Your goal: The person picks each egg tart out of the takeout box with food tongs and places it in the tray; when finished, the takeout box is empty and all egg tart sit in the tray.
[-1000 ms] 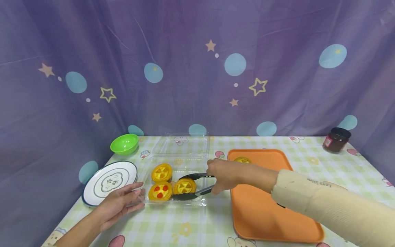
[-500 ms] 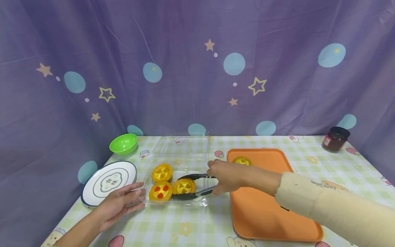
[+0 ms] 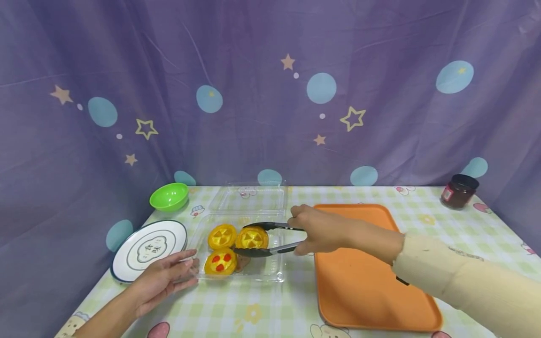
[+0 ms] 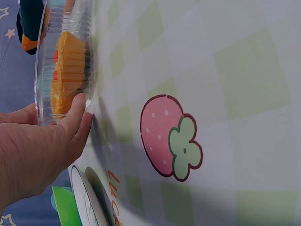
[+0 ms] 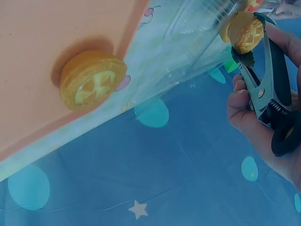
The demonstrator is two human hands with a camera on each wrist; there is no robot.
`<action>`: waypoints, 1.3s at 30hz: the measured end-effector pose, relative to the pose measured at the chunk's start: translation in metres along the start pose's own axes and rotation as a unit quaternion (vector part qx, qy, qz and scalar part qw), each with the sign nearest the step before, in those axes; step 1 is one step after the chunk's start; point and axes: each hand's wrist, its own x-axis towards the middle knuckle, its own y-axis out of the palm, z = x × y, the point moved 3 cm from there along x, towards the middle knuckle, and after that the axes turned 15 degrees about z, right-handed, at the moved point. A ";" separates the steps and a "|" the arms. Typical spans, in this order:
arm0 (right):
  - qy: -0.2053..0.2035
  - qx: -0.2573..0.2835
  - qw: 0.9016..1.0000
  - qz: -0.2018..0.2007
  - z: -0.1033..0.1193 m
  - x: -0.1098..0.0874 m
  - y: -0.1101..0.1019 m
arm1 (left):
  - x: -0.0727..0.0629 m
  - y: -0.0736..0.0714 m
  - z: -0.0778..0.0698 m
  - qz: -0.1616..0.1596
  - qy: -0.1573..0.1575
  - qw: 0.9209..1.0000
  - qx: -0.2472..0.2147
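Note:
My right hand [image 3: 323, 230] grips black and silver tongs [image 5: 261, 89], whose tips hold a yellow tart [image 3: 252, 238] with a pale segmented top between them. This tart is over the right part of a clear plastic clamshell box [image 3: 270, 268]. Inside the box, to the left, a similar tart [image 3: 221, 237] lies behind a tart with red spots [image 3: 220, 263]. My left hand [image 3: 162, 274] rests its loosely extended fingers against the box's left wall, beside the red-spotted tart. In the left wrist view the fingertips [image 4: 80, 106] touch the box's corner.
An orange tray [image 3: 359, 291] lies to the right, bearing another tart [image 5: 91, 81] that the right hand hides in the head view. On the left are a white plate [image 3: 127, 260] and a green bowl [image 3: 170, 197]. A dark jar [image 3: 459, 191] stands far right. The box's lid [image 3: 253, 197] is folded back.
The tongs and their tart have risen up the view, away from the box's front wall, leaving the spot right of the red-spotted tart. The left hand has stayed in place.

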 end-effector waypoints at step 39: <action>0.057 0.007 0.995 -0.076 -0.024 -0.062 -0.017 | 0.000 0.002 -0.001 0.005 0.004 1.000 0.008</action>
